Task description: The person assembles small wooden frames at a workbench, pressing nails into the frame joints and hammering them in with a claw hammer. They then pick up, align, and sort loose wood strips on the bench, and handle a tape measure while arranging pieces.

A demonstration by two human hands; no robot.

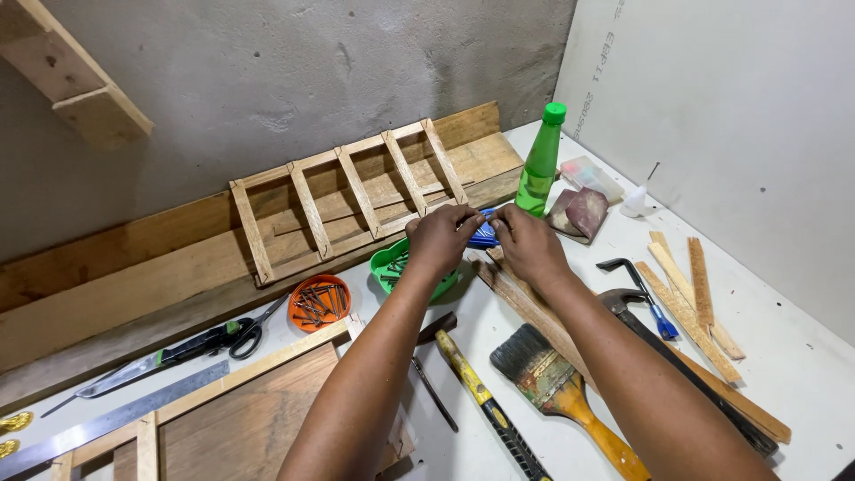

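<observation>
Carefully: your left hand (441, 239) and right hand (525, 242) fingers pinch the small blue packet (484, 235) above the green dish (392, 265); a slip could spill its contents.

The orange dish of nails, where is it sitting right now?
In the head view, the orange dish of nails sits left of centre on the white table, between the scissors and the green dish, just below the wooden ladder frame.

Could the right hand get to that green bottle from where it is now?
Probably yes. The right hand sits just in front of the green bottle, with nothing standing between them. It does share a small blue object with the left hand, though.
</observation>
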